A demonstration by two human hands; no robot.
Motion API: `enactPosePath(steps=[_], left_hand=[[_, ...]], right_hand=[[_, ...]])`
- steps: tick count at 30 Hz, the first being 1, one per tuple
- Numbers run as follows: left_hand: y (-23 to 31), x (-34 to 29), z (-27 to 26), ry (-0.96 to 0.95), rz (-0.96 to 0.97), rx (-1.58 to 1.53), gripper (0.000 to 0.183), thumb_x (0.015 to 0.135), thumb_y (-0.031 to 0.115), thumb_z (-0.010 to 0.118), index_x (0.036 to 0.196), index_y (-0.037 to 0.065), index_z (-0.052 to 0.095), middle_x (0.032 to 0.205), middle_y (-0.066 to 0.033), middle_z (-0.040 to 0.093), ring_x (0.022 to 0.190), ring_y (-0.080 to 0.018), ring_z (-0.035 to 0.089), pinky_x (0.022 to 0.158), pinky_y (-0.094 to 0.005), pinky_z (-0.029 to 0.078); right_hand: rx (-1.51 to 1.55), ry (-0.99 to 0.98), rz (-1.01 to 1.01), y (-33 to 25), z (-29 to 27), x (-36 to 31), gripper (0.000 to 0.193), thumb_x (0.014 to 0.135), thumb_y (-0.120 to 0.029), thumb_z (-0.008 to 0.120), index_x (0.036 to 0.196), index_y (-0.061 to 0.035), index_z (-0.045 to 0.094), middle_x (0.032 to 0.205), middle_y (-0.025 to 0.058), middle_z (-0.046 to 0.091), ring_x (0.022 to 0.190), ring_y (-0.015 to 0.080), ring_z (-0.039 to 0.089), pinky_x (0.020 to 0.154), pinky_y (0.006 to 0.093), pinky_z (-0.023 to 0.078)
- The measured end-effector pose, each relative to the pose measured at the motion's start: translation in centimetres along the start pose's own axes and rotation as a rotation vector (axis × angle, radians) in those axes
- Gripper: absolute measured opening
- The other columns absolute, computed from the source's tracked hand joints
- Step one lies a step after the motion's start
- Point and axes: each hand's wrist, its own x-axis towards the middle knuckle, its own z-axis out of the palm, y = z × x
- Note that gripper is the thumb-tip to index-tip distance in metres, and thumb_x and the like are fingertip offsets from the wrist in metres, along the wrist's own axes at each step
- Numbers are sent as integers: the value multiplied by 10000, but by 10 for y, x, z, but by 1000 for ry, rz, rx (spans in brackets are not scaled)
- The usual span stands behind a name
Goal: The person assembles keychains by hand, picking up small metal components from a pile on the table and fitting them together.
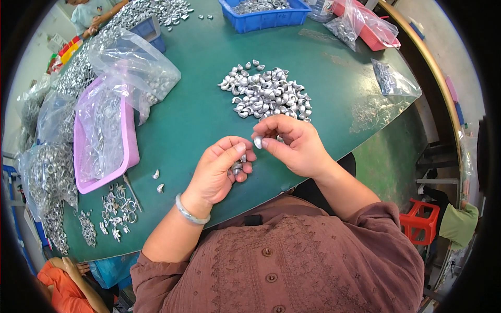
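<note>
My left hand [222, 168], with a pale bangle on its wrist, curls around a few small silvery metal pieces [237, 168]. Between the thumb and fingers of my right hand [292, 142] is one shiny curved metal piece [258, 142], shaped like a little shell. The two hands are close together but apart, over the near edge of the green table [193, 112]. Just beyond them lies a loose pile of the same curved metal pieces [269, 91]. Two single pieces [158, 180] rest on the table left of my left hand.
A lilac basket [133, 138] with plastic bags stands at left, beside heaps of metal parts [52, 177]. Small metal fittings [119, 208] lie near the left edge. Farther off are a blue tray [266, 21], a pink basket [371, 34] and a bag of parts [394, 78]. Two other people sit at the left.
</note>
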Motion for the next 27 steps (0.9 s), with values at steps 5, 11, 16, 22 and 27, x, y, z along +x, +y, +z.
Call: enactPosePath(steps=[5, 11, 16, 22, 27], left_hand=[[-1, -2, 1, 22, 1, 81, 170, 836, 218, 561, 911, 66, 545, 749, -29, 561, 596, -85, 498, 478, -172, 368], [-3, -3, 2, 45, 67, 139, 158, 816, 144, 590, 942, 51, 561, 715, -7, 537, 564, -63, 451, 468, -164, 341], [-5, -3, 2, 22, 119, 169, 167, 827, 130, 573, 970, 44, 567, 715, -13, 531, 569, -66, 450, 473, -163, 340], [-4, -3, -1, -35, 99, 84, 206, 838, 159, 558, 1004, 37, 564, 746, -13, 528, 595, -79, 452, 477, -168, 338], [1, -2, -5, -65, 20, -102, 242, 862, 203, 519, 1023, 24, 546, 759, -17, 514, 616, -89, 446, 470, -173, 333]], right_hand=[[-395, 14, -314, 0, 7, 0, 299, 700, 33, 578, 993, -23, 551, 790, 83, 583, 722, 204, 578, 660, 294, 466], [-546, -62, -485, -2, 10, 0, 410, 682, 45, 577, 1076, -26, 493, 832, 88, 565, 745, 253, 545, 650, 337, 448], [-424, 18, -378, -3, 8, -2, 440, 659, 58, 607, 1075, -25, 493, 832, 92, 568, 757, 250, 557, 646, 333, 454], [-507, 75, -408, -3, -4, -1, 357, 647, 46, 622, 987, -23, 537, 829, 98, 566, 759, 260, 557, 653, 336, 452], [-850, -58, -346, -3, -20, -4, 259, 648, -21, 631, 898, -29, 566, 940, 92, 534, 890, 255, 500, 770, 352, 396]])
